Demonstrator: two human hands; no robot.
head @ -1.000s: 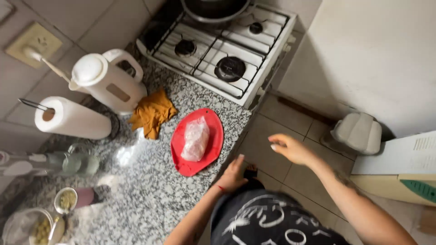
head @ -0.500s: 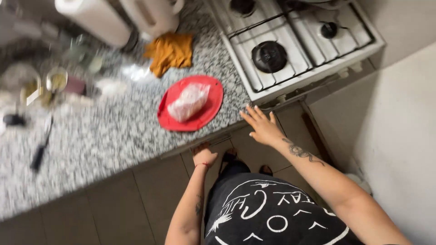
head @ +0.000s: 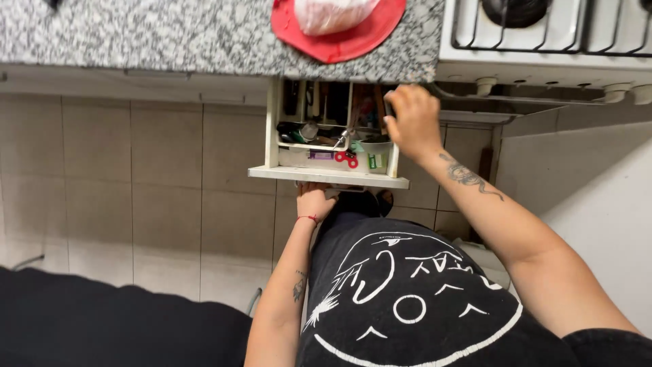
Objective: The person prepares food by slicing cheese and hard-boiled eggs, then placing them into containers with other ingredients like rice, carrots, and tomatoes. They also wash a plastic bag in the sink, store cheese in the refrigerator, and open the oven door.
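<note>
Just drawer [head: 329,175] beneath right fingers [head: 401,102]

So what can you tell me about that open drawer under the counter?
The drawer is white, looks like painted wood, and is pulled out from under the speckled stone counter, beside the stove. Dividers split it into compartments crowded with utensils; red-handled scissors lie near the front. The left hand grips its front from below; the right hand reaches inside.

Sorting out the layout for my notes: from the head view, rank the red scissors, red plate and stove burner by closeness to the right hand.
1. Red scissors, in the drawer, left of the right hand.
2. Red plate, on the counter above.
3. Stove burner, top right.
</note>
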